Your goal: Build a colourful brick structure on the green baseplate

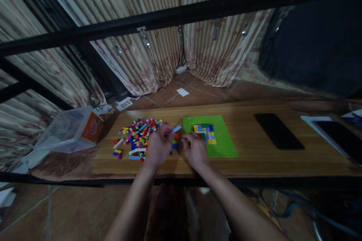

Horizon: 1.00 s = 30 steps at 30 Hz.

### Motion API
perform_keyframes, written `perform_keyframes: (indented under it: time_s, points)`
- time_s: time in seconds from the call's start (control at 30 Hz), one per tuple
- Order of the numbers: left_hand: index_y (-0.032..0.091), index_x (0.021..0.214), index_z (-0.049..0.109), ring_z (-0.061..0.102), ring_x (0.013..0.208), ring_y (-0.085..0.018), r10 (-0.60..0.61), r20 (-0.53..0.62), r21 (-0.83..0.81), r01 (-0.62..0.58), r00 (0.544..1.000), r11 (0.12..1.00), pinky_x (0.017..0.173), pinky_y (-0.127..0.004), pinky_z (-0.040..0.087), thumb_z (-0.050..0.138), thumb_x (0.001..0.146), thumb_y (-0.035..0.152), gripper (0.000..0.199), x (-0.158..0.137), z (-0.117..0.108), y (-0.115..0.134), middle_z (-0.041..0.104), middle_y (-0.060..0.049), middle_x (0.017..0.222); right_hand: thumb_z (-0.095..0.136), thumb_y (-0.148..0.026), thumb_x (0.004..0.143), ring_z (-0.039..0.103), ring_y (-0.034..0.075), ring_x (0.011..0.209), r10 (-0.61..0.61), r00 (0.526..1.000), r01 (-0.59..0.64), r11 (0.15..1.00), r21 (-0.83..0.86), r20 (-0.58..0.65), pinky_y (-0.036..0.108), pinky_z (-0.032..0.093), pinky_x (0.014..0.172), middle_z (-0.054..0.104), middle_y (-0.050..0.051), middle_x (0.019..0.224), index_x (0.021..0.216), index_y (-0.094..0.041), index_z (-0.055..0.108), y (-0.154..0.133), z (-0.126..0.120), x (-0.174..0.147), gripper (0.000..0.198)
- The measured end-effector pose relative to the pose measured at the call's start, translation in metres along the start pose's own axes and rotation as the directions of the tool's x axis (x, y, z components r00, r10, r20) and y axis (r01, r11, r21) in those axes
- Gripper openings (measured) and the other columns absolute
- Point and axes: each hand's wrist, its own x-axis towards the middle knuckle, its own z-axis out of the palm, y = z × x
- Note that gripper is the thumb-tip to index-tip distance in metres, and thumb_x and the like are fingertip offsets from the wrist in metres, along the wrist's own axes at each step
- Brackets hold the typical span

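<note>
A home, by the look of it — long patterned curtains point(152, 60) and a tiled floor point(196, 99) beyond the fingers point(189, 138), heaped toy bricks point(141, 135) and a clear plastic tub point(63, 131) to their left.

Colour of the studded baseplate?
The baseplate is green; the head view shows it best.

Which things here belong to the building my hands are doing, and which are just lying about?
Part of the job, by the look:
green studded plastic baseplate
multicoloured plastic bricks on it
loose heap of mixed-colour plastic bricks
pale-blue plastic brick by the left hand

Seemingly just lying about:
flat black rectangular slab
white rectangular paper
</note>
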Motion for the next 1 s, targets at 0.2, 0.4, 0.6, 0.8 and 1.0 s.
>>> perform_keyframes:
  time_s: [0.2,0.4,0.6,0.8,1.0]
  points:
    - [0.018,0.089,0.070,0.065,0.075,-0.015,0.023,0.074,-0.087,-0.016,0.997,0.996,0.070,-0.025,0.050,0.054,0.085,0.015,0.017,0.001,0.022,0.015,0.072,-0.002,0.083,0.047,-0.021,0.089,0.066,0.021,0.092,0.092,0.981,-0.070,0.989,0.130,-0.169,0.035,0.051,0.086,0.072,0.010,0.102,0.106,-0.018,0.066,0.012,-0.020,0.004,0.026]
    - [0.019,0.090,0.071,0.067,0.084,-0.016,0.023,0.123,-0.191,0.001,0.992,0.982,0.081,-0.027,0.051,0.054,0.083,0.012,0.019,0.007,0.046,0.021,0.073,-0.003,0.089,0.047,-0.026,0.090,0.066,0.021,0.100,0.075,0.988,-0.052,0.984,0.170,-0.133,0.036,0.050,0.089,0.071,0.011,0.109,0.110,-0.019,0.066,0.026,-0.039,0.002,0.029]
    - [0.017,0.091,0.070,0.067,0.078,-0.014,-0.041,0.152,-0.373,0.096,0.988,0.923,0.074,-0.025,0.053,0.055,0.082,0.010,0.019,0.006,0.073,0.032,0.073,-0.002,0.087,0.051,-0.033,0.089,0.067,0.020,0.091,0.079,0.994,-0.059,0.972,0.228,-0.080,0.034,0.050,0.084,0.072,0.009,0.100,0.100,-0.020,0.070,0.038,-0.058,0.000,0.025]
    - [0.014,0.099,0.067,0.067,0.078,-0.014,-0.273,-0.005,-0.450,0.242,0.962,0.860,0.072,-0.024,0.053,0.057,0.080,0.012,0.021,0.000,0.076,0.010,0.073,-0.006,0.093,0.055,-0.042,0.084,0.067,0.021,0.079,0.217,0.961,-0.187,0.967,0.174,-0.174,0.032,0.050,0.073,0.074,0.009,0.090,0.093,-0.017,0.071,0.050,-0.073,0.002,0.031]
    - [0.014,0.090,0.069,0.068,0.080,-0.015,-0.278,-0.033,-0.420,0.239,0.960,0.875,0.075,-0.025,0.053,0.057,0.081,0.015,0.015,0.002,0.066,-0.008,0.074,-0.005,0.086,0.057,-0.043,0.079,0.067,0.022,0.070,0.363,0.895,-0.359,0.931,0.064,-0.258,0.031,0.048,0.063,0.075,0.009,0.080,0.086,-0.016,0.073,0.066,-0.089,0.002,0.032]
